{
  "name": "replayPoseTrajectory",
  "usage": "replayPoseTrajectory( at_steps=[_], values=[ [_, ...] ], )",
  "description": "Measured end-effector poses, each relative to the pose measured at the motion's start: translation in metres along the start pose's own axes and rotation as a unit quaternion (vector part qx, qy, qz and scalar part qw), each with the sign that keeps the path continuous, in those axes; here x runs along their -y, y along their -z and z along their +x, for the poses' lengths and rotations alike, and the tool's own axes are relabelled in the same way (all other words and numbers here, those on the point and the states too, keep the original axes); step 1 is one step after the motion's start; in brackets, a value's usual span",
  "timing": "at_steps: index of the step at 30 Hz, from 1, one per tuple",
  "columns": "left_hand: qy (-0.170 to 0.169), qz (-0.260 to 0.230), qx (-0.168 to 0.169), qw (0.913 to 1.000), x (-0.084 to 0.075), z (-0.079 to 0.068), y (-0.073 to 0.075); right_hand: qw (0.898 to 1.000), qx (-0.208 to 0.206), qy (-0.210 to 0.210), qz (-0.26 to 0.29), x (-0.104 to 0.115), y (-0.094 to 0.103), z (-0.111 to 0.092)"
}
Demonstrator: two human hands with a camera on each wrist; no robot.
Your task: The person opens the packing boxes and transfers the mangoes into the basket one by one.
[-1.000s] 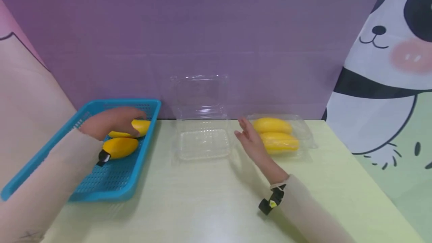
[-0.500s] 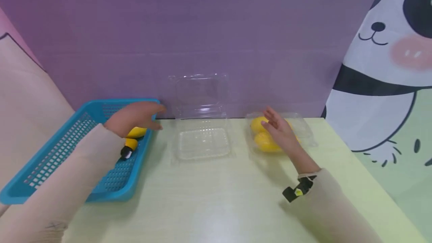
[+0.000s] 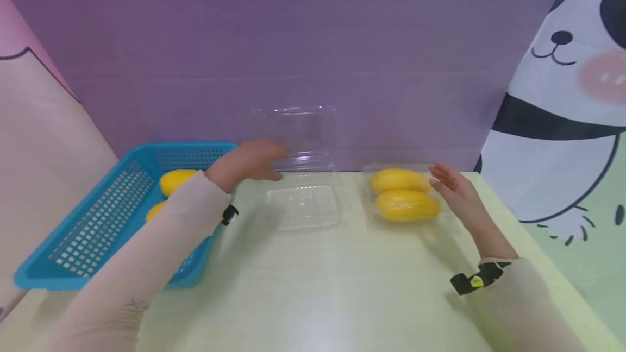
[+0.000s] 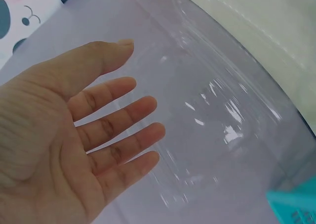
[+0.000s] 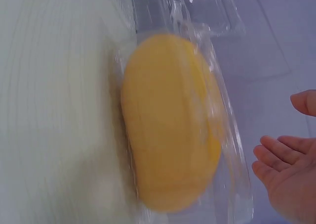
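My left hand [image 3: 248, 163] hangs over the left side of an open, see-through plastic clamshell box [image 3: 302, 208], its fingers extended and holding nothing. The box's lid [image 4: 212, 120] stands up behind that hand in the left wrist view. My right hand [image 3: 458, 195] is at the right end of a second see-through clamshell [image 5: 229, 135], fingers spread loosely with nothing in them. Two yellow mangoes, a rear one [image 3: 398, 180] and a front one [image 3: 408, 205], lie side by side in this second box. The right wrist view has one mango [image 5: 165, 130] large and blurred.
A blue perforated basket [image 3: 132, 148] stands at the left, holding yellow mangoes [image 3: 177, 180], partly hidden by my left sleeve. A purple wall [image 3: 313, 31] rises at the table's back edge. A panda print [image 3: 552, 107] covers the right side.
My left hand has left the mango in the basket and moved right to the middle box. My right hand has moved right, across the filled box to its right end.
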State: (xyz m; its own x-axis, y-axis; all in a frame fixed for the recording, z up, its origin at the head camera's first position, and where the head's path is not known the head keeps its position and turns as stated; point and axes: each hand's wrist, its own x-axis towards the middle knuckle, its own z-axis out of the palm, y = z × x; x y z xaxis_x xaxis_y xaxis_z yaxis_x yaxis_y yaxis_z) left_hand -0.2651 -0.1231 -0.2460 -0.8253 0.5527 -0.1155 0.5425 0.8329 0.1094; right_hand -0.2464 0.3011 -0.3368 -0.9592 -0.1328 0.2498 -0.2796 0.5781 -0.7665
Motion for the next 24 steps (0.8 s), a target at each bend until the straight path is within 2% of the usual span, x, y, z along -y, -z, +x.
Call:
replayPoseTrajectory(
  at_steps=[4, 9, 16, 20, 24],
  values=[
    [-0.02, 0.005, 0.004, 0.9998, -0.019, 0.012, 0.002, 0.999, -0.016, -0.002, -0.033, -0.014, 0.016, -0.007],
    [-0.045, 0.02, -0.001, 0.9988, -0.036, 0.026, -0.004, 0.998, -0.022, -0.008, -0.058, -0.031, 0.03, -0.016],
    [-0.044, 0.006, 0.016, 0.9989, -0.062, 0.04, -0.012, 0.999, -0.031, -0.011, -0.025, -0.058, 0.044, -0.026],
    [-0.053, 0.013, 0.022, 0.9983, -0.075, 0.047, -0.016, 0.999, -0.008, -0.038, -0.018, -0.066, 0.049, -0.03],
    [-0.066, 0.016, 0.023, 0.9974, -0.088, 0.057, -0.021, 0.996, 0.042, -0.08, -0.024, -0.07, 0.052, -0.031]
  ],
)
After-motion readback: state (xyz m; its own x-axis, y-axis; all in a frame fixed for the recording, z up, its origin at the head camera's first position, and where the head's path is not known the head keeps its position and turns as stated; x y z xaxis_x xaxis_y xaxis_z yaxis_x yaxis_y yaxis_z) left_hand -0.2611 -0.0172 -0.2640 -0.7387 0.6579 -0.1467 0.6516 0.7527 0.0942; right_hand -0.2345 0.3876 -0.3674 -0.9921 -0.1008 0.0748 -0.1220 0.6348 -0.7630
